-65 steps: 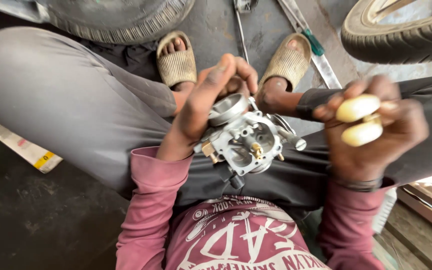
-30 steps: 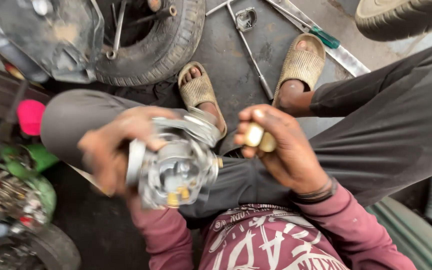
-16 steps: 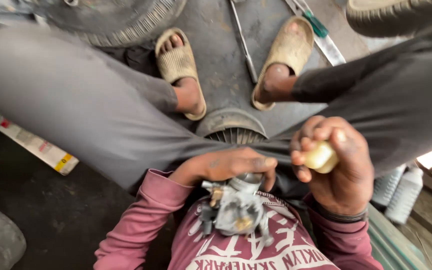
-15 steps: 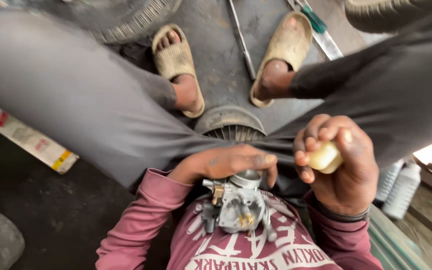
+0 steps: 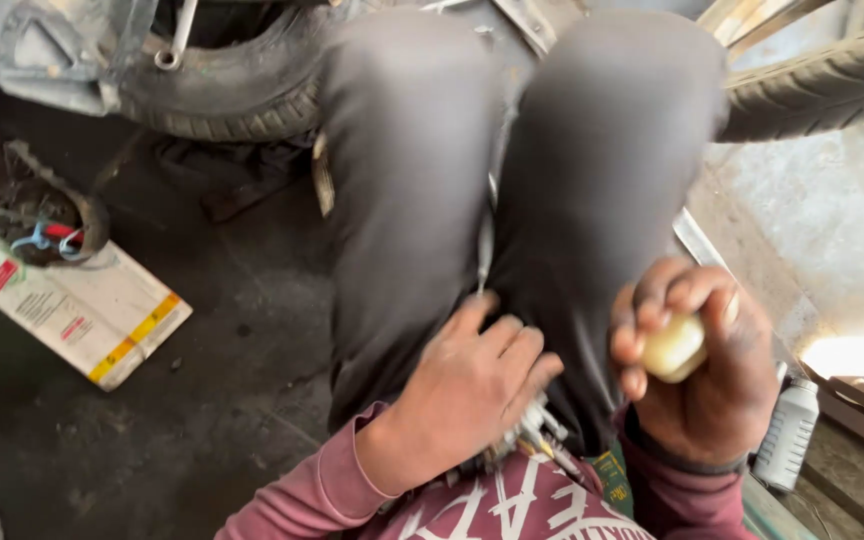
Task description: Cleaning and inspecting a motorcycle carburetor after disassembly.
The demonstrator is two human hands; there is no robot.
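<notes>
At the far left a tyre (image 5: pixel 222 95) leaned against a battered grey panel (image 5: pixel 42 50), and nearer, on the dark oily floor (image 5: pixel 202 420), a flattened printed carton (image 5: pixel 82 315) lay beside a heap of greasy parts (image 5: pixel 47 215), apparently set there within arm's reach. In the middle, the seated person's knees in grey trousers (image 5: pixel 512 180) were drawn together, making a lap to work over. The left hand (image 5: pixel 462 395) lay cupped over a small metal assembly (image 5: pixel 532 440), fingers pressed together and curled round it so that it was pinned against the lap and chest; only some pale prongs and brass bits showed beneath the fingertips. To the right, the right hand (image 5: pixel 702 370) was raised a little, its fingers closed round a cream plastic handle (image 5: pixel 674 347), likely a tool's; its working end could not be seen. A white plastic bottle (image 5: pixel 787 435) stood at the near right, and another tyre (image 5: pixel 822 85) lay at the far right.
</notes>
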